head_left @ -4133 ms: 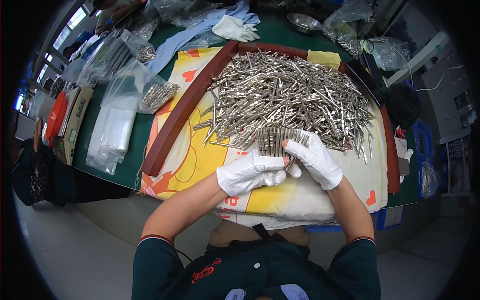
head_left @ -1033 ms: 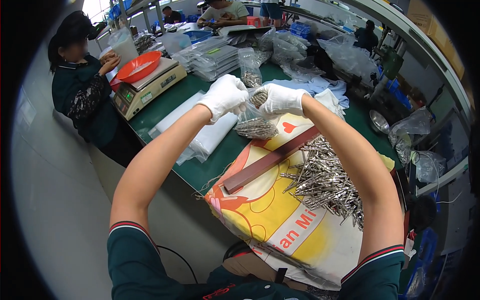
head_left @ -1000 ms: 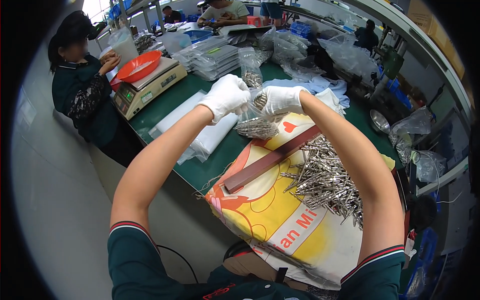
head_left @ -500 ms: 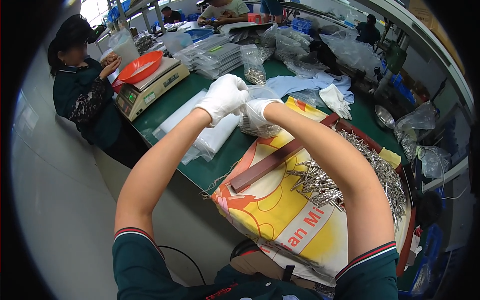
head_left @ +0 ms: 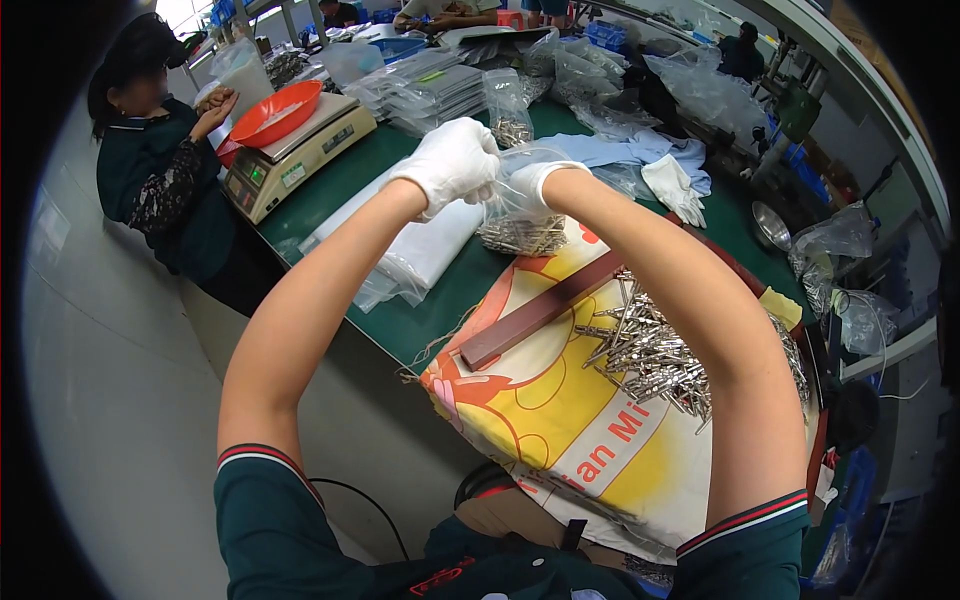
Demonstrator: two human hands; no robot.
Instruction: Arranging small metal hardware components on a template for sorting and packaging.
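A clear plastic bag (head_left: 524,236) with many small metal pins in its lower part stands on the green table, at the edge of a printed sack. My left hand (head_left: 455,163), in a white glove, is closed on the upper edge of this bag. My right hand (head_left: 538,188), also gloved in white, is at the bag's mouth with clear film around it. Its fingers are hidden by the film and the glove's cuff. Close to my right forearm, a heap of shiny metal pins (head_left: 655,350) lies on the yellow and white sack (head_left: 530,415).
A brown bar (head_left: 540,310) crosses the sack. Flat clear bags (head_left: 425,255) lie at left, near a scale (head_left: 300,165) with an orange tray (head_left: 278,115). Another filled bag (head_left: 510,120) stands behind. Spare white gloves (head_left: 672,188) rest on blue cloth. A co-worker (head_left: 160,170) stands at left.
My right hand has shifted slightly right and up at the bag's mouth. My left hand keeps its hold. More of the pins in the bag now show, and the view has tilted a little.
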